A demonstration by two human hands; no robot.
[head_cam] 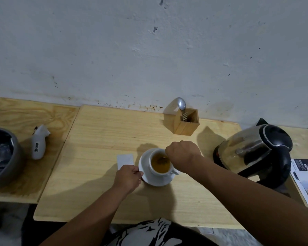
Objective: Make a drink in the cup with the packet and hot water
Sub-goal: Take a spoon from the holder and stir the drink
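A white cup (154,170) of amber liquid stands on a white saucer (155,181) at the middle of the wooden table. A dark tea bag (162,159) sits in the liquid. My right hand (183,152) hovers over the cup's far rim with its fingers pinched together; what they grip is too small to see. My left hand (127,177) pinches the saucer's left edge. A white packet (125,160) lies flat just left of the saucer, partly under my left hand.
A steel and black kettle (256,153) stands on the right. A wooden holder (186,121) with a spoon and fork sits by the wall. Left are a grey bin (4,157) and a white device (39,142). A magazine (306,181) lies far right.
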